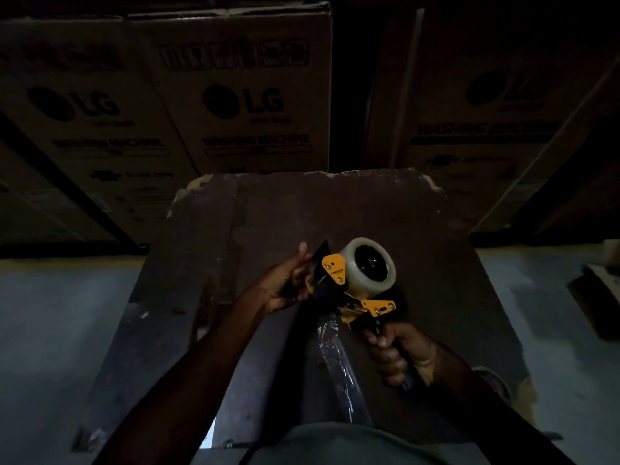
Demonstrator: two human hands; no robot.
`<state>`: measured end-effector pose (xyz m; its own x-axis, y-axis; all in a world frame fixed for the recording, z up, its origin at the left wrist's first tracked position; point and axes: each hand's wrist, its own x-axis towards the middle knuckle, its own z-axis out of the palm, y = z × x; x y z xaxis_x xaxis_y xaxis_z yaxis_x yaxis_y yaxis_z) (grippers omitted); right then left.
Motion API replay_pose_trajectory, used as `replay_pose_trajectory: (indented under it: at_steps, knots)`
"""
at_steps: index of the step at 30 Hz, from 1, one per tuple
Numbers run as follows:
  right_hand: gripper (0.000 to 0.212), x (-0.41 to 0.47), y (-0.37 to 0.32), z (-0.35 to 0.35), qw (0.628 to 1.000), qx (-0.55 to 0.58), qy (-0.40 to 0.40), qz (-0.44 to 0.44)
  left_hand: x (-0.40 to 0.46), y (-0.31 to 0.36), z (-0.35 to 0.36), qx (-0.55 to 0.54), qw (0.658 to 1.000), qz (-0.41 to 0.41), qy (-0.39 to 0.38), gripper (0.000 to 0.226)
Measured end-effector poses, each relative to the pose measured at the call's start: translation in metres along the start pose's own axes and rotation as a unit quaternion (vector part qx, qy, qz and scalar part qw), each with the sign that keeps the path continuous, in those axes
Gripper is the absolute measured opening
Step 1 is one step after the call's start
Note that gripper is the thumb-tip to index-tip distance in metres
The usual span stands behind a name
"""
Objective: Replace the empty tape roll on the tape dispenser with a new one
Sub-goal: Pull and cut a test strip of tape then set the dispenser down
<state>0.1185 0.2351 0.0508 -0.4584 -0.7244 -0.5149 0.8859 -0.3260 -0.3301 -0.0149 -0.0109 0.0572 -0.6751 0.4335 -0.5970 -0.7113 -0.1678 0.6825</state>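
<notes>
A yellow and black tape dispenser (pixel 339 283) is held above a worn brown table (pixel 385 209). A full roll of clear tape (pixel 369 265) sits on its black hub. My right hand (pixel 399 354) is closed around the dispenser's black handle, low and to the right. My left hand (pixel 288 283) is at the dispenser's front end, fingers on the black flap by the cutter. A strip of clear tape (pixel 335 357) hangs down from under the dispenser toward me.
Large cardboard washing machine boxes (pixel 241 95) stand behind the table, with another box (pixel 486 105) at the back right. Grey floor (pixel 57 313) lies on both sides. A small object (pixel 600 280) rests on the floor at the right edge.
</notes>
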Motion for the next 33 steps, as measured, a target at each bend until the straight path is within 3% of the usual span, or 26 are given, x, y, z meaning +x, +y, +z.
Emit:
replay_pose_trajectory:
  at_steps: [3,5,12,17,21,26,30,31,33]
  knots:
    - [0.018,0.014,-0.010,-0.006,0.993,-0.015,0.112,-0.033,0.008,-0.021,-0.007,0.086,0.976,0.063,0.190,0.029]
    - [0.009,0.025,-0.016,-0.012,0.982,-0.024,0.182,-0.052,0.010,-0.039,-0.015,0.157,0.957,0.100,0.221,0.026]
    - [0.004,0.057,-0.029,-0.031,0.963,-0.017,0.262,-0.062,0.029,-0.095,-0.030,0.371,0.901,0.120,0.192,0.040]
    - [0.006,0.070,-0.032,-0.041,0.959,-0.002,0.276,-0.061,0.027,-0.099,-0.009,0.460,0.867,0.096,0.167,0.024]
    - [0.002,0.073,-0.028,-0.043,0.956,-0.004,0.286,-0.069,0.029,-0.101,-0.005,0.507,0.838,0.118,0.166,0.023]
    - [0.023,0.069,-0.021,-0.049,0.944,-0.049,0.323,-0.043,0.026,-0.104,-0.002,0.520,0.825,0.123,0.183,0.022]
    - [0.025,0.065,-0.016,-0.046,0.892,-0.161,0.412,-0.091,0.024,-0.100,-0.001,0.526,0.826,0.093,0.181,0.013]
    - [0.032,0.064,-0.012,-0.048,0.861,-0.221,0.445,-0.109,0.023,-0.097,0.001,0.524,0.830,0.079,0.175,0.010]
    - [0.037,0.057,-0.001,-0.054,0.764,-0.349,0.526,-0.135,0.025,-0.095,-0.002,0.543,0.820,0.073,0.165,0.021]
